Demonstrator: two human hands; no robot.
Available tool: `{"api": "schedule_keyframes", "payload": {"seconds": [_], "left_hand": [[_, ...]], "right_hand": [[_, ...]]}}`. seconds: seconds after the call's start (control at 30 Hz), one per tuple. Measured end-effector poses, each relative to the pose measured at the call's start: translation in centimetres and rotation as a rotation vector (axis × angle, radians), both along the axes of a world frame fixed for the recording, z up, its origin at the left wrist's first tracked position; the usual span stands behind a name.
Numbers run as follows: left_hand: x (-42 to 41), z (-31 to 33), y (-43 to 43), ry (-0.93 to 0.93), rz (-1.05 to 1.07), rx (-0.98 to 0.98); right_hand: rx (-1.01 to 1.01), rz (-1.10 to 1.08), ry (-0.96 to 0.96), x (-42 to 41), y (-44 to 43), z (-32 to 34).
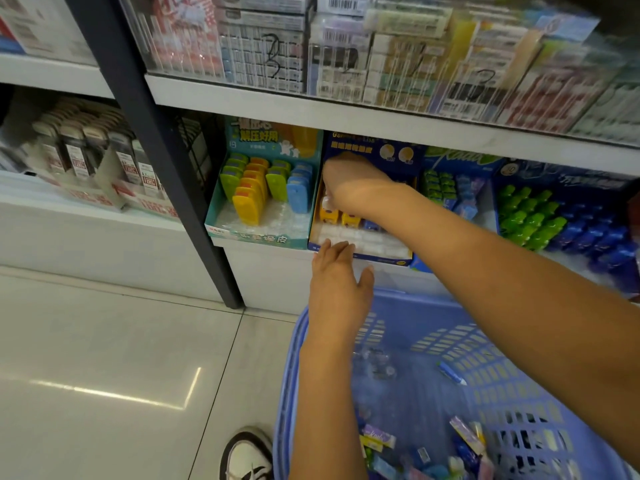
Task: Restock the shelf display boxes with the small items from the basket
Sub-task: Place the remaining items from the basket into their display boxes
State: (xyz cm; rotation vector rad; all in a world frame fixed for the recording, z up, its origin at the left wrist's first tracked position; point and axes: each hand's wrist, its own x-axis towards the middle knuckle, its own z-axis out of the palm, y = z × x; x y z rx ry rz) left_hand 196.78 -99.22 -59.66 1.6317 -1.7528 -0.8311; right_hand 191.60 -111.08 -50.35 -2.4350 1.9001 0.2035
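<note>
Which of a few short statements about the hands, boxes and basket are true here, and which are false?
1. The right hand reaches into the dark blue box, fingers curled, apparently pinching a small item. True.
2. The left hand is down in the basket. False: it is at the dark blue box's front edge, fingers straight.
3. The basket holds small packets. True.
4. The teal box is packed full. False: its front rows are bare.
</note>
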Motion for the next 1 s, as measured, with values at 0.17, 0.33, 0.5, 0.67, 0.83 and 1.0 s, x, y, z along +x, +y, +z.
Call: {"api": "schedule_keyframes", "payload": {"seconds": [0.17,0.33,0.5,0.67,0.83,1.0], "left_hand": [[0.2,1.0,0.9,0.19,0.135,-0.055],[0.0,0.8,1.3,0.157,0.115,-0.059],[-3.5,-3.8,2.4,-0.141,-0.232,0.31],[-7.2,-10.9,7.1,-0.511,-0.655,0.6],[-7.3,-16.2,10.6,-0.698,-0.691,0.778],[-6.9,-18.9,11.2,-0.842,-0.717,0.623]], "right_hand": [[0.008,-0.018,-0.197,-2.1,1.6,0.0],[-0.073,-0.077,-0.56,-9.1,10.7,-2.0],[0.506,-0.25,-0.274,-15.8,17.6,-12.2],[0.858,-0.484,-0.123,-21.2,22.4,-21.7],[0.898,-0.465,-0.023,-22.7,23.8,-26.2],[1.034,-0.442,0.069,-22.2,23.3,-28.6]]}}
